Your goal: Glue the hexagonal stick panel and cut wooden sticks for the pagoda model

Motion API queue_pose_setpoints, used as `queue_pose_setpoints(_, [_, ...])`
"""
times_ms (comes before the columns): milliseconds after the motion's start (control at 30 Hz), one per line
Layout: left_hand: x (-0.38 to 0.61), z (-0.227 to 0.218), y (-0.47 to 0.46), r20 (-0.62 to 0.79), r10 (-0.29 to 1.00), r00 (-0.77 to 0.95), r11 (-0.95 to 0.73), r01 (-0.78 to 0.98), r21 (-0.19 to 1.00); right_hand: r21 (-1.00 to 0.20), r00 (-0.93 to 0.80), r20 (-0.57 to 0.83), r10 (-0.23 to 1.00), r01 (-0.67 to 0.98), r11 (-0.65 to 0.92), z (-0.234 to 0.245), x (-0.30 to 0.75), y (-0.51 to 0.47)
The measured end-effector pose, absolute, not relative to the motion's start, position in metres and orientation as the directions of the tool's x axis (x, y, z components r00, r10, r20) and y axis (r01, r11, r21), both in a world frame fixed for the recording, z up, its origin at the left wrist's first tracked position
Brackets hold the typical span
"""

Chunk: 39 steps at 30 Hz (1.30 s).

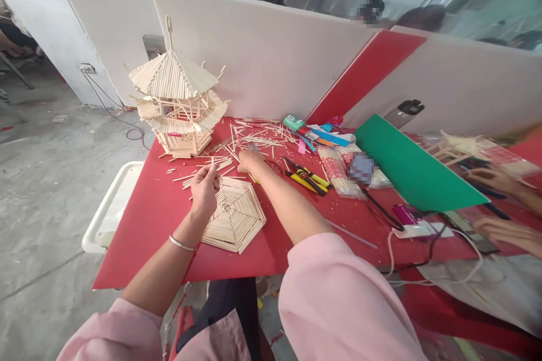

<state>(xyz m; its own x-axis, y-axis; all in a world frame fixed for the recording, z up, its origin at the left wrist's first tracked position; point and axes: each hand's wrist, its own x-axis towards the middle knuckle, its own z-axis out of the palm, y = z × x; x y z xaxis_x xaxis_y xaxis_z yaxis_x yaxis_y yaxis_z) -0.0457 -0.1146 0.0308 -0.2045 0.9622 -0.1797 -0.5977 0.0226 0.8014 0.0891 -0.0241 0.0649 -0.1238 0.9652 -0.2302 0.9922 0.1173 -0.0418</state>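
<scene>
Pinched a short pale stick [212, 162] between thumb and fingertips of the left hand [205, 187], its end pointing up, and curled the other left fingers in toward the palm. Stretched the right hand [249, 161] a little farther out, to the near side of a scatter of loose sticks [271, 139]; could not tell whether to call those fingers clasped or slack, with the tips partly hidden. Wore a silvery bangle [181, 246] on the left wrist and pink sleeves [342, 287] on both arms.

Had a six-sided stick panel [239, 217] lying flat on the red table [127, 248], just below both hands, patterned in rings around a small centre and overlapped at the left by hand and wrist. Faced a stick pavilion model [173, 76] farther back on the left, upright, tiered in roofs, before a pale partition [262, 45]. Had yellow-and-black pliers [304, 176] to the right of the right hand, then wrapped stick packs [336, 172], with a green tube [292, 122] behind. Saw a slanting green board [415, 163] beyond those, a white power strip [427, 230] with cables nearer, and another person's hands [506, 232] at far right. Saw a white tray [90, 243] beside the table's left edge.
</scene>
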Motion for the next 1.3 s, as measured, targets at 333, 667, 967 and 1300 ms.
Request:
queue_pose_setpoints(333, [-0.048, 0.027, -0.114, -0.142, 0.977, -0.157, 0.022, -0.592, 0.806, -0.29, -0.098, -0.091, 0.991, 0.955, 0.068, 0.112, 0.158, -0.122])
queue_pose_setpoints(667, [-0.049, 0.03, -0.121, 0.137, 0.963, -0.233, -0.214, -0.344, 0.914, -0.93, 0.352, 0.095, 0.931, 0.364, -0.043, 0.042, 0.175, -0.329])
queue_pose_setpoints(967, [-0.083, 0.0, -0.23, 0.669, 0.74, 0.067, -0.6, 0.514, 0.612, -0.962, 0.507, 0.219, 0.833, 0.253, 0.099, 0.062, 0.194, -0.385])
queue_pose_setpoints(1300, [-0.092, -0.019, -0.231, 0.629, 0.768, 0.116, -0.59, 0.51, 0.626, -0.953, 0.454, 0.265, 0.851, 0.26, 0.158, 0.079, 0.168, -0.401])
